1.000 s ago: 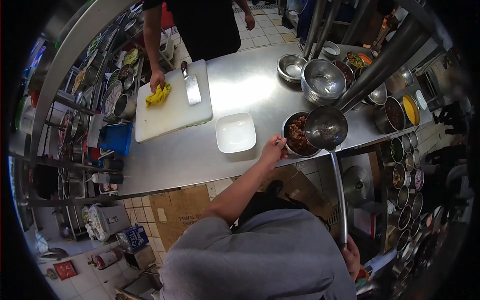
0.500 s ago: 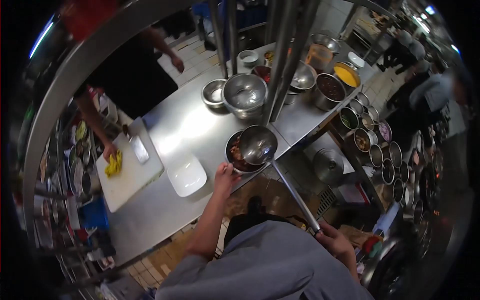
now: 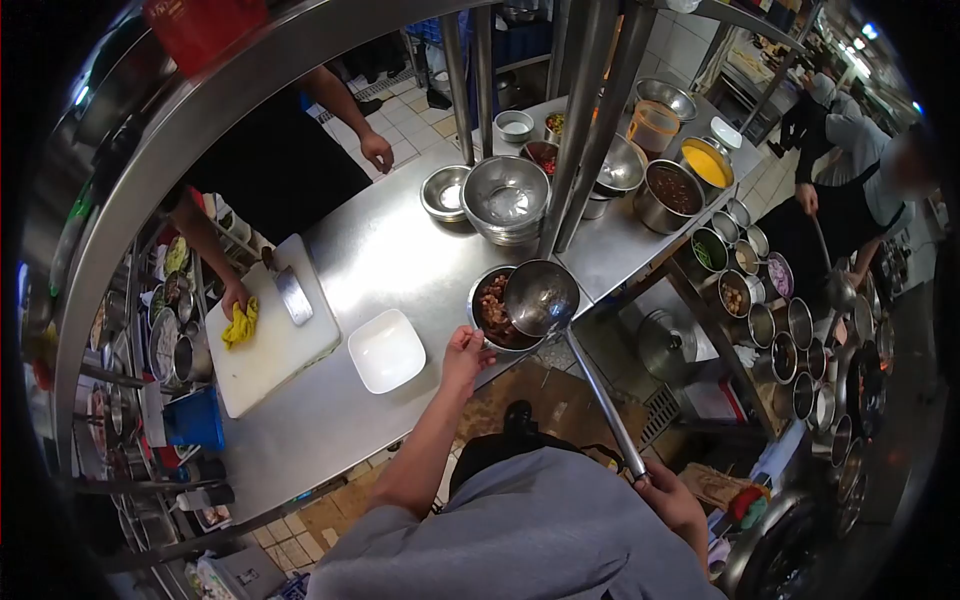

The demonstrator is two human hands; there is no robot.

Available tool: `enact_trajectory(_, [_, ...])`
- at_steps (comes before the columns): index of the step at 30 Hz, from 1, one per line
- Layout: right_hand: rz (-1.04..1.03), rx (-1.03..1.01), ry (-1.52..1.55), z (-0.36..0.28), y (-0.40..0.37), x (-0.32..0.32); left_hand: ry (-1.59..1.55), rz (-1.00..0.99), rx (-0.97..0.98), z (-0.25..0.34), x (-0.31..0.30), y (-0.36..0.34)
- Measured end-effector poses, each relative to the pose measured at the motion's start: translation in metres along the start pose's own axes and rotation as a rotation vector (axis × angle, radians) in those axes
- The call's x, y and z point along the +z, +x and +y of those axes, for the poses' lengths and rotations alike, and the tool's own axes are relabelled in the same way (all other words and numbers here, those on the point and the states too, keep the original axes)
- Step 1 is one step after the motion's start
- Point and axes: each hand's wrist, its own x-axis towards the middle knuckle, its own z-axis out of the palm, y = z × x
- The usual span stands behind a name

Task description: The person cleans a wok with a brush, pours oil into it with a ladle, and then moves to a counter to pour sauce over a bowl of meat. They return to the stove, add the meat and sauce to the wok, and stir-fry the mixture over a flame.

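My right hand (image 3: 668, 495) is wrapped round the end of a long-handled metal ladle (image 3: 541, 298). The ladle's wide scoop is over the right side of a metal bowl (image 3: 476, 322) and hides part of it. Brown chunks of food (image 3: 494, 303) show in the bowl's left half. At the near rim of this bowl, the fingers of my left hand (image 3: 465, 362) are closed on its edge. A white square dish (image 3: 387, 352) stands on the steel counter, left of my left hand.
Stacked metal bowls (image 3: 506, 195) stand behind the ladle, beside upright steel posts (image 3: 585, 130). A co-worker's hand (image 3: 236, 296) rests by a yellow cloth (image 3: 240, 324) on a cutting board (image 3: 250, 380) with a cleaver (image 3: 293, 297). Several pots line the right. Another person (image 3: 850, 190) holds a ladle there.
The view has shifted, so the counter items appear further right. My left hand stays at the bowl's rim and the ladle stays over the bowl. More of the person at right shows.
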Motion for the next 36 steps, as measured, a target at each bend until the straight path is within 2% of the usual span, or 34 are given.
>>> enact_trajectory(8, [0.056, 0.039, -0.025, -0.008, -0.003, 0.005, 0.022, -0.096, -0.021, -0.008, -0.014, 0.006])
enact_trajectory(12, [0.030, 0.042, -0.018, 0.001, 0.001, -0.003, 0.033, -0.081, -0.054, -0.001, -0.011, 0.004])
enact_trajectory(14, [-0.031, -0.025, -0.020, 0.000, 0.001, -0.004, 0.042, -0.067, -0.082, 0.001, -0.011, 0.004])
enact_trajectory(21, [-0.060, 0.042, -0.047, -0.012, 0.000, -0.003, 0.004, -0.068, -0.086, 0.002, -0.015, 0.009])
enact_trajectory(23, [-0.029, 0.031, 0.028, -0.020, -0.004, 0.004, 0.025, -0.105, -0.094, 0.001, -0.016, 0.009])
enact_trajectory(32, [-0.033, -0.025, -0.123, -0.021, 0.000, 0.001, 0.021, -0.056, -0.108, -0.008, -0.022, 0.009])
enact_trajectory(36, [-0.059, 0.007, -0.076, -0.022, 0.000, -0.001, 0.023, -0.057, -0.101, -0.005, -0.019, 0.004])
